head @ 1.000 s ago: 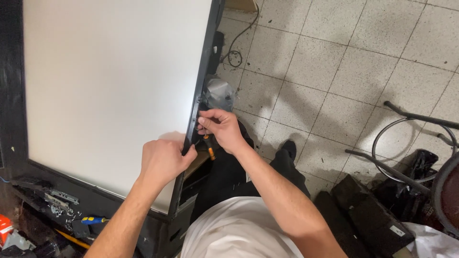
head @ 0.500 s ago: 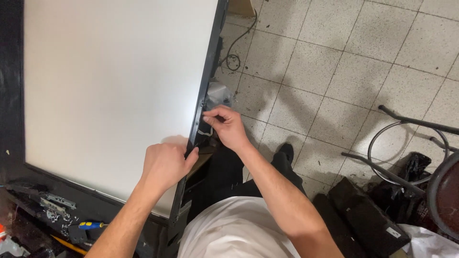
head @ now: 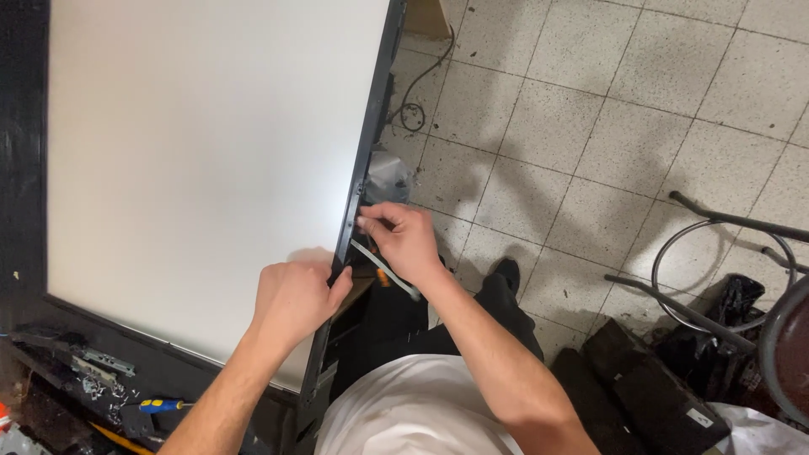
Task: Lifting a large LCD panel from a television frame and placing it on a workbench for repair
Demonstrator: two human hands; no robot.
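Observation:
A large flat panel with a white face (head: 202, 160) and a thin black frame (head: 371, 143) lies on a dark bench. My left hand (head: 293, 297) rests on the white face at the right edge, fingers curled over the frame. My right hand (head: 404, 240) is just beyond that edge, pinching a thin pale strip (head: 383, 268) that runs down from the frame. A small orange-tipped tool shows under my right hand, mostly hidden.
A blue and yellow screwdriver (head: 164, 405) and loose metal brackets (head: 97, 364) lie on the bench at the lower left. Tiled floor (head: 590, 126) to the right holds a cable (head: 413, 109), a metal stool frame (head: 716, 253) and black cases (head: 649, 396).
My right hand has shifted slightly up along the frame edge and now pulls a pale strip away from it. The left hand stays pressed at the panel's edge.

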